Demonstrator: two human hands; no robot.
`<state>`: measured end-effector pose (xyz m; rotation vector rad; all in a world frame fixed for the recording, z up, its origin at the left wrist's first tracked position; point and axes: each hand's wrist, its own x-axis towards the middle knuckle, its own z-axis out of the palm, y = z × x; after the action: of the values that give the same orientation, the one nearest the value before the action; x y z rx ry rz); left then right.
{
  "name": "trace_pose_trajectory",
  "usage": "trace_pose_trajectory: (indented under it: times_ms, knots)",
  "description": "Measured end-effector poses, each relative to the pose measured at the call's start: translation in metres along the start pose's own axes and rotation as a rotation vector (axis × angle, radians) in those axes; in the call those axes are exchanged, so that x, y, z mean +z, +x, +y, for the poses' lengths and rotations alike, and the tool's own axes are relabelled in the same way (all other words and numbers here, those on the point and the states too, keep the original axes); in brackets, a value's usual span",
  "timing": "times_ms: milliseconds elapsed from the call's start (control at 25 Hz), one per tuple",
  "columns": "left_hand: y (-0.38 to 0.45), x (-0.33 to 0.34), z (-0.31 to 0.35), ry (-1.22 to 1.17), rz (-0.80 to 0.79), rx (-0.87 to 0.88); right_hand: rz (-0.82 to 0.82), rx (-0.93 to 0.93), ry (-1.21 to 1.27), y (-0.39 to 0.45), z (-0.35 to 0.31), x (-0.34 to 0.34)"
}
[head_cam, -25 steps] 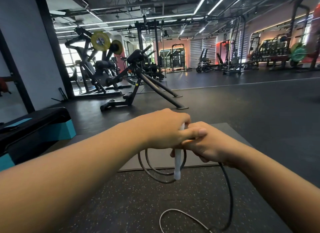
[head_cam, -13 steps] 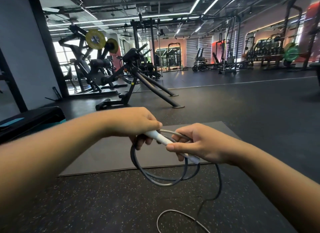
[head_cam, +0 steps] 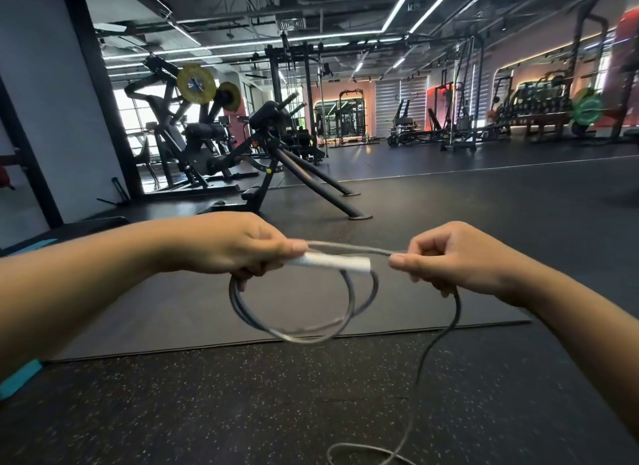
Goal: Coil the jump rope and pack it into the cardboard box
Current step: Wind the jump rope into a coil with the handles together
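Partway: left hand (head_cam: 238, 246) grips white handle (head_cam: 333, 261) with a few hanging jump rope (head_cam: 294, 321) loops; right hand (head_cam: 449, 257) pinches the rope. Remainder trails on floor (head_cam: 207, 412); cardboard box unseen.

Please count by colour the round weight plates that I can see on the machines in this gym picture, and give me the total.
Yellow weight plates: 2, a large one and a smaller one, on the machine at the left.
Green weight plates: 1, on the bar at the far right.
Total: 3. Other plates farther back are too small to tell.
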<state>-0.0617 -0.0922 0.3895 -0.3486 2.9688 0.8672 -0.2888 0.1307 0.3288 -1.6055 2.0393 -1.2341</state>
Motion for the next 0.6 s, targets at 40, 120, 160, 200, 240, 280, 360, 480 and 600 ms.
trace_pose_trajectory:
  times_ms: [40, 120, 160, 200, 240, 280, 360, 480, 600]
  knots:
    - [-0.003, -0.003, -0.004, -0.123, 0.071, 0.021, 0.036, 0.025, 0.049, 0.000, 0.007, -0.001]
    - [-0.004, -0.002, -0.007, -0.321, 0.247, 0.054, 0.063, 0.044, 0.238, 0.002, 0.016, 0.005]
    - [-0.002, 0.004, -0.005, -0.427, 0.330, 0.063, 0.049, 0.035, 0.371, 0.004, 0.017, 0.013]
    - [0.002, 0.013, -0.002, -0.560, 0.414, 0.059, 0.029, 0.021, 0.500, 0.007, 0.017, 0.023]
    - [0.007, 0.024, 0.002, -0.710, 0.485, 0.052, 0.013, -0.001, 0.609, 0.010, 0.015, 0.036]
    - [0.013, 0.034, 0.008, -0.839, 0.536, 0.049, 0.011, -0.029, 0.690, 0.013, 0.011, 0.048]
    - [0.023, 0.054, 0.015, -0.993, 0.590, 0.048, 0.050, -0.081, 0.783, 0.017, 0.000, 0.070]
    - [0.034, 0.077, 0.022, -1.138, 0.642, 0.045, 0.162, -0.105, 0.844, 0.024, -0.012, 0.094]
    - [0.044, 0.102, 0.034, -1.166, 0.777, -0.011, 0.195, -0.096, 0.872, 0.021, -0.020, 0.114]
